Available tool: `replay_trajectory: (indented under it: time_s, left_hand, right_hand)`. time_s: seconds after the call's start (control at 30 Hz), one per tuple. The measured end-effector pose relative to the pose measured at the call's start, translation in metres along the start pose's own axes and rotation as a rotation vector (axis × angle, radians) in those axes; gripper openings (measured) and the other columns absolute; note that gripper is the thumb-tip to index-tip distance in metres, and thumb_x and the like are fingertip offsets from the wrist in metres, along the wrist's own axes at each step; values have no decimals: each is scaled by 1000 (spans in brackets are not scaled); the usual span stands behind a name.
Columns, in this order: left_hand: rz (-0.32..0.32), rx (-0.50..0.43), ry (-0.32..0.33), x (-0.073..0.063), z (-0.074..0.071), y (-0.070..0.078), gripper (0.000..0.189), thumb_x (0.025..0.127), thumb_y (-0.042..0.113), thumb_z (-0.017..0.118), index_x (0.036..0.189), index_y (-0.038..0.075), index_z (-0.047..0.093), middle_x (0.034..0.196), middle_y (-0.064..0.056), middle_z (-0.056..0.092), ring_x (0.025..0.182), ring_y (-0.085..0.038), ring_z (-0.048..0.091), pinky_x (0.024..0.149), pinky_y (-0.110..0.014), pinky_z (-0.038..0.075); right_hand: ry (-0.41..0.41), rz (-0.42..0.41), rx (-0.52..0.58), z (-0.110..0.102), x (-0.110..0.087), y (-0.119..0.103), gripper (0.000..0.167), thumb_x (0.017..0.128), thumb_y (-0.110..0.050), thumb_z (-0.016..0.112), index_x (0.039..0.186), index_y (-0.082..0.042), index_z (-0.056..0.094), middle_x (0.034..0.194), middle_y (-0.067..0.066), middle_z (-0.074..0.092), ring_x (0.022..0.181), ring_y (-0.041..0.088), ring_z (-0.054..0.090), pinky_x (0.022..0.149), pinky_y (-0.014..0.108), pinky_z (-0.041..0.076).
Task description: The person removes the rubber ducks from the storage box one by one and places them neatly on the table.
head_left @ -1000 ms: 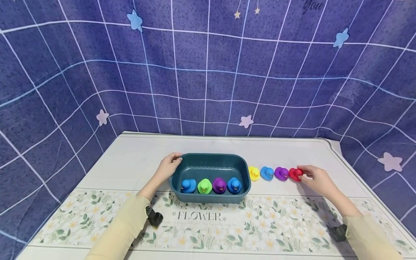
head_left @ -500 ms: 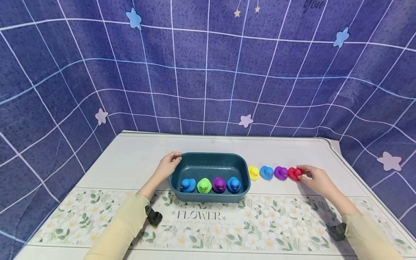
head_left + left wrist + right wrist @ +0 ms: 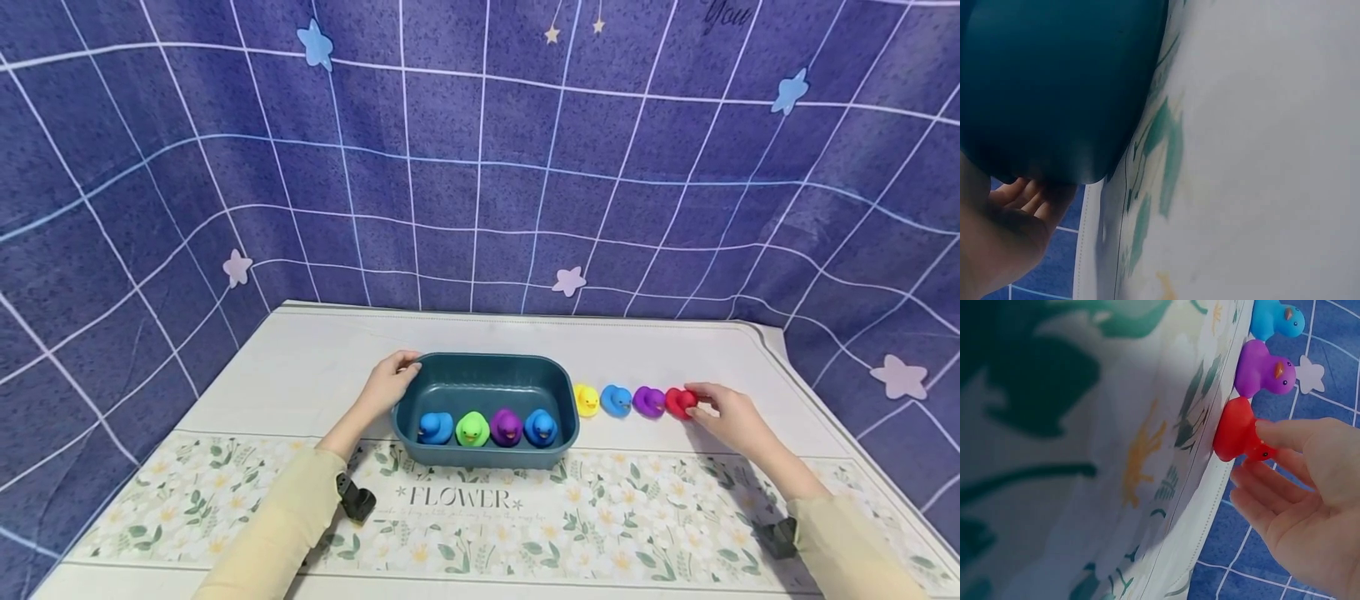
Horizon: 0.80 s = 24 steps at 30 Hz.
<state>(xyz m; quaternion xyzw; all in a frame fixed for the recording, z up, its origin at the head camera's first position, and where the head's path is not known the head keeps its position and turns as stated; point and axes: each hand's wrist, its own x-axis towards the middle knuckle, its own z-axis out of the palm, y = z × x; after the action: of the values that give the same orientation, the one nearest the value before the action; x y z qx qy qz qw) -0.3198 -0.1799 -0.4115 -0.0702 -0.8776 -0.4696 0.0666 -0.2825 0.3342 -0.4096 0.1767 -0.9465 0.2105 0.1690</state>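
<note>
At the left end of a dark teal plastic basin (image 3: 487,457), my left hand (image 3: 386,387) grips the rim. In the left wrist view its fingers (image 3: 1032,199) go behind the basin wall and are partly hidden. On the right, my right hand (image 3: 727,414) pinches a red rubber duck (image 3: 680,403) at its head between thumb and fingers. The right wrist view shows this duck (image 3: 1235,428) resting on the table, last in a row with a purple duck (image 3: 649,402), a blue duck (image 3: 617,401) and a yellow duck (image 3: 587,401), which sits against the basin.
Inside the basin, along its near wall, sit a blue duck (image 3: 435,428), a green duck (image 3: 472,429), a purple duck (image 3: 506,427) and another blue duck (image 3: 541,427). A flowered band (image 3: 480,533) crosses the white table (image 3: 330,333). A purple-blue curtain (image 3: 442,150) hangs behind.
</note>
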Motion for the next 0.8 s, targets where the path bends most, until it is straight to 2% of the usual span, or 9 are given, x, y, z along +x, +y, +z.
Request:
replay_trajectory:
  time_s: [0.27, 0.6, 0.8]
  left_hand:
    - [0, 11, 1, 0, 0, -6, 33, 98, 16, 47, 125, -2, 54, 123, -21, 58, 115, -35, 54, 95, -46, 46]
    - [-16, -8, 2, -1, 1, -5, 33, 98, 17, 46, 125, -1, 55, 123, -21, 58, 115, -34, 54, 96, -46, 46]
    - [-5, -8, -1, 0, 1, -3, 33, 99, 17, 46, 125, 0, 55, 123, -20, 58, 115, -34, 54, 95, -46, 46]
  right_hand:
    - [60, -15, 6, 1, -1, -4, 40, 76, -4, 71, 113, 6, 60, 112, 29, 59, 107, 49, 52, 86, 61, 42]
    - [88, -63, 9, -2, 0, -17, 37, 77, -6, 73, 111, 6, 63, 107, 25, 64, 103, 46, 57, 85, 58, 44]
    - [116, -91, 10, -1, 2, -28, 35, 76, -6, 74, 109, 4, 65, 104, 21, 66, 100, 42, 60, 84, 54, 46]
